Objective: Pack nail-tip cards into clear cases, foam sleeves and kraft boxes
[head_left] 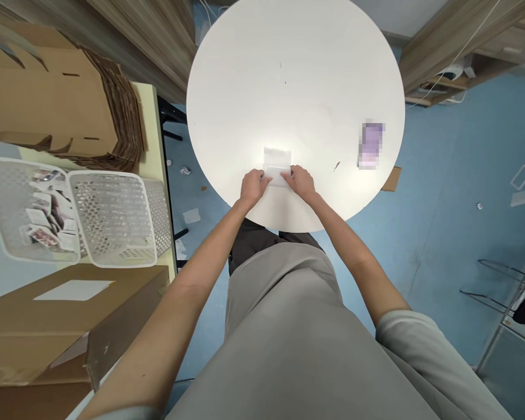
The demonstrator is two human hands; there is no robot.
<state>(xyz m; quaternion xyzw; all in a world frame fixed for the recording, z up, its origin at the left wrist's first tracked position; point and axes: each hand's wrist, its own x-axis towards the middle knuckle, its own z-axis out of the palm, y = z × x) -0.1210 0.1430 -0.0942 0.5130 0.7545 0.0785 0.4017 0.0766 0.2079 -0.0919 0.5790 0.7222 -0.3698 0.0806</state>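
Note:
A small white rectangular piece (277,158), sheet-like with a fold or seam across it, lies at the near edge of the round white table (245,70). My left hand (254,185) grips its left side, thumb on top and fingers curled at the edge. On the opposite side my right hand (301,182) pinches it in the same way. Whether it is paper or a thin pouch I cannot make out. Farther right on the table sits a blurred purple item (371,144).
Left of me a side table (146,111) bears stacked flattened cardboard (48,93) and two white plastic baskets (114,219), one with small packets inside. A large cardboard box (65,326) stands nearer me. Paper scraps (191,216) lie on the blue floor (446,192).

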